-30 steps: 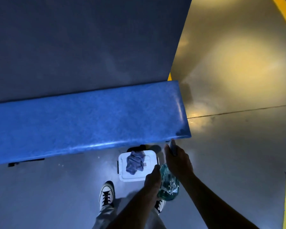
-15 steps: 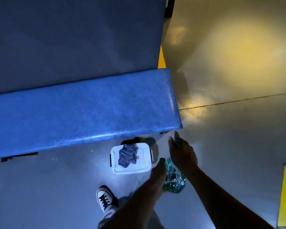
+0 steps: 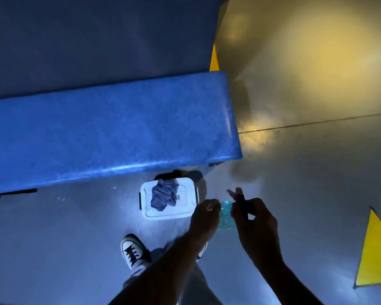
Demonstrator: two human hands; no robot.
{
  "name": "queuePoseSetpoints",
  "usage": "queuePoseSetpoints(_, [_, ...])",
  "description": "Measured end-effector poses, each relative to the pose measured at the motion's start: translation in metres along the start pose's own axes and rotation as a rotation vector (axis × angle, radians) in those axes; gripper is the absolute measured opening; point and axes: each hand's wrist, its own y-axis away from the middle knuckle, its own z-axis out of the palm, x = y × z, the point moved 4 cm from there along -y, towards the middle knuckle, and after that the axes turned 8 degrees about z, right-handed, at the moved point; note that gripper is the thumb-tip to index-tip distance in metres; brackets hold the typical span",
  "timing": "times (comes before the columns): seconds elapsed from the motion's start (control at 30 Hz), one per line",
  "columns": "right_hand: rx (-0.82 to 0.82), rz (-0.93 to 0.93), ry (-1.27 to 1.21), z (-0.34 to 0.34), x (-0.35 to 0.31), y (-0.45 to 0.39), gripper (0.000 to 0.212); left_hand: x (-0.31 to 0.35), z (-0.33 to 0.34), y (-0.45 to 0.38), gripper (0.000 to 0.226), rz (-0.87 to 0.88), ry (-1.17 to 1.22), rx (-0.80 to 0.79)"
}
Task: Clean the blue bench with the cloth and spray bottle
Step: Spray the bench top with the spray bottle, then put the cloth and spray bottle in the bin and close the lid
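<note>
Blue bench is lying lengthwise, top bare and glossy. Crumpled grey-blue cloth is resting near its front edge. Teal translucent spray bottle is sitting low, dark nozzle uppermost.

Both hands fwd; right hand in closed grip; left hand curled.

Glossy grey floor under blue bench, white lidded box, yellow triangle.
</note>
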Motion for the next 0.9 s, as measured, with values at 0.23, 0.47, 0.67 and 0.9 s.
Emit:
queuePoseSetpoints(0.23, [-0.030, 0.123, 0.093, 0.072, 0.096, -0.045, 0.009, -0.088, -0.017, -0.057, 0.031, 0.013, -0.076, 0.080])
queuePoseSetpoints(0.47, [-0.033, 0.232, 0.294, 0.172, 0.214, -0.137, 0.022, -0.199, -0.015, -0.150, 0.024, -0.043, -0.010, 0.100])
queuePoseSetpoints(0.67, [-0.051, 0.284, 0.428, 0.243, 0.292, -0.194, 0.029, -0.282, -0.002, -0.183, 0.036, -0.049, -0.188, -0.053])
queuePoseSetpoints(0.9, [-0.081, 0.359, 0.331, 0.257, 0.292, -0.207, 0.029, -0.311, -0.038, -0.179, 0.021, -0.054, -0.261, 0.007])
